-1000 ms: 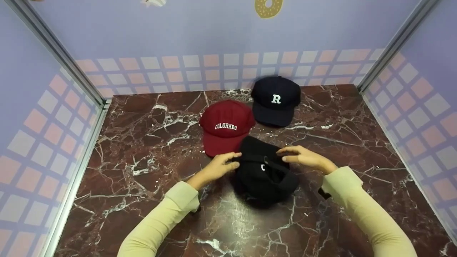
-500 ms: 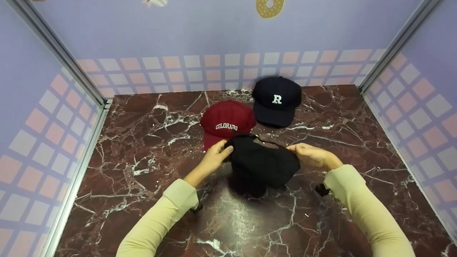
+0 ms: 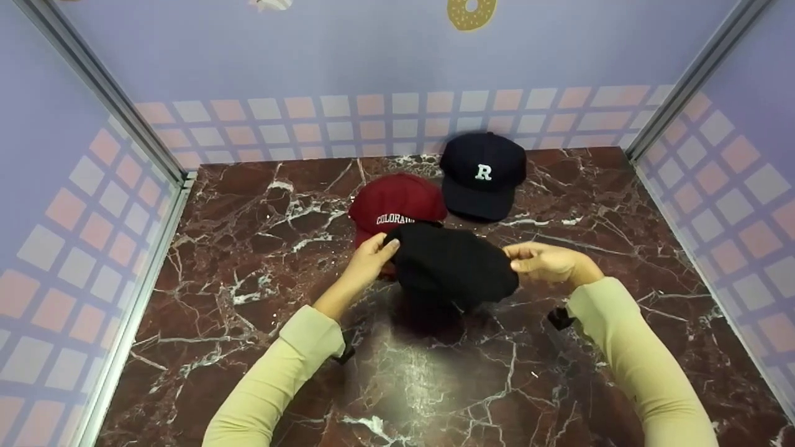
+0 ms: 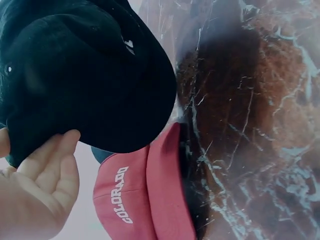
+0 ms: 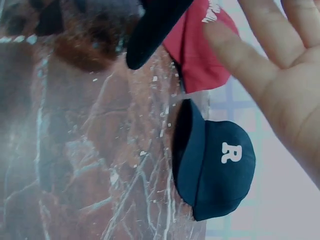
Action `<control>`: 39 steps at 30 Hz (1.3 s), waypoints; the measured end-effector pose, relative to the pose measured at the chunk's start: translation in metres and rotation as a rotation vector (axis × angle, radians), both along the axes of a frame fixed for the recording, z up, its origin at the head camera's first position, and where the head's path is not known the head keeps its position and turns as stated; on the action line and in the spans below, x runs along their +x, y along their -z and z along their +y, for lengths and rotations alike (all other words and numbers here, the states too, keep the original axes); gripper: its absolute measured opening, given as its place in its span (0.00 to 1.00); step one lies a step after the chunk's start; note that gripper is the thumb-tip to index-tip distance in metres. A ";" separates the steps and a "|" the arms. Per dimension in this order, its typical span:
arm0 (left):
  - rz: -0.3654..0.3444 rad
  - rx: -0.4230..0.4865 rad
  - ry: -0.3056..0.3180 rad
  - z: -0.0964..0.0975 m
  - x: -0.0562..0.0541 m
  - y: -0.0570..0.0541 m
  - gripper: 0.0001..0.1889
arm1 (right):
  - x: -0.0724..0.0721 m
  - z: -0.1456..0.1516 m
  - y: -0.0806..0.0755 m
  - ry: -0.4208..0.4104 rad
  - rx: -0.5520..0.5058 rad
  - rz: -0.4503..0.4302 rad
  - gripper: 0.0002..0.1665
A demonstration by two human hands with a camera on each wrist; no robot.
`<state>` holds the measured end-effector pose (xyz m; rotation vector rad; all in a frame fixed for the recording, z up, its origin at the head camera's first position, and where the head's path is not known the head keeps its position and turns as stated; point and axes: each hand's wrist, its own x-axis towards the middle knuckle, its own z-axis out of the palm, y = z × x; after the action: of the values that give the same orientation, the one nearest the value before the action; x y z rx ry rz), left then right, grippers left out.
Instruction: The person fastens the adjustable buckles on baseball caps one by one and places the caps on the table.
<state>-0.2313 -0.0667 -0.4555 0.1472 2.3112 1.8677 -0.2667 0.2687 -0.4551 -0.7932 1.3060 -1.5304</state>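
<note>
A black baseball cap [image 3: 453, 264] is raised over the table, its crown toward the head camera. My left hand [image 3: 369, 257] pinches its left edge between thumb and fingers. In the left wrist view, the cap's brim [image 4: 135, 110] and a small white mark show beyond my left hand [image 4: 42, 185]. At the cap's right edge my right hand [image 3: 543, 261] has its fingertips close to or touching the fabric. My right hand [image 5: 280, 55] appears with fingers extended and spread in the right wrist view, apart from the visible part of the black brim [image 5: 155, 35].
A red cap [image 3: 397, 195] lettered COLORADO lies behind the black one, partly covered by it. Right of it, a navy cap [image 3: 484, 174] with a white R sits near the back wall [image 3: 372, 62]. Panels enclose the brown marbled table [image 3: 248, 248] at left, right and back.
The black cap has been lifted and turned over, so its strap and opening no longer face the head camera. Both hands moved with it; the red and navy caps stay put.
</note>
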 end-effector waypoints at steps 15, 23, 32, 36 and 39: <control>-0.214 0.389 -0.069 0.014 -0.004 -0.002 0.10 | 0.000 -0.012 -0.002 0.304 -0.147 -0.210 0.12; -0.356 0.696 -0.169 0.021 -0.011 0.019 0.11 | 0.002 -0.036 0.013 0.659 -0.153 -0.359 0.12; -0.243 0.912 -0.244 0.028 -0.020 0.038 0.03 | -0.002 -0.048 0.032 0.686 -0.347 -0.503 0.17; -0.192 0.928 -0.280 0.028 -0.020 0.047 0.22 | -0.004 -0.045 0.048 0.541 -0.466 -0.464 0.11; -0.194 0.898 -0.282 0.026 -0.019 0.053 0.33 | -0.002 -0.043 0.058 0.471 -0.462 -0.430 0.17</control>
<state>-0.2506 -0.0402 -0.5081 -0.2564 1.2716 2.7732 -0.2690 0.2253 -0.5134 -0.3971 0.8562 -2.2824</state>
